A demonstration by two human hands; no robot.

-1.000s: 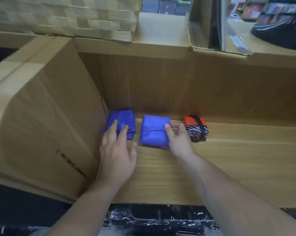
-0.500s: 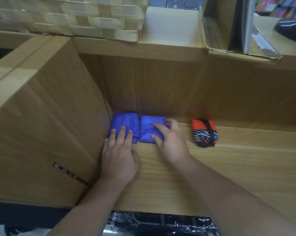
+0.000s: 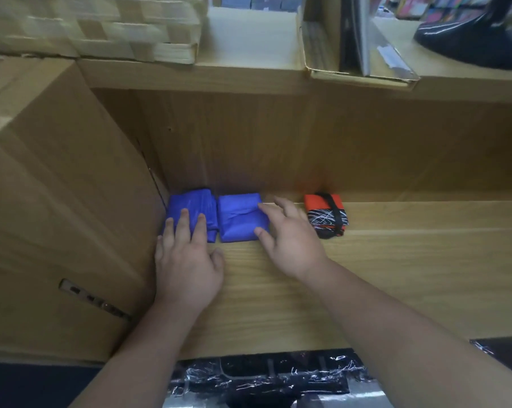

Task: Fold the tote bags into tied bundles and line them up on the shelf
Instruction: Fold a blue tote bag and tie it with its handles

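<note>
Two blue bundles sit side by side, touching, at the shelf's point(image 3: 396, 275) left end: the left hand point(image 3: 187, 260) rests flat-fingered on the left blue bundle point(image 3: 193, 206), while the right hand point(image 3: 290, 240) touches the right blue bundle point(image 3: 238, 219) with relaxed, spread fingers. An orange-and-black bundle point(image 3: 326, 214) lies apart to the right, beyond the right hand.

Woven basket point(image 3: 101, 28) top L, open cardboard box point(image 3: 318, 48) w/ flat items, glossy black object point(image 3: 478, 39) top R
</note>
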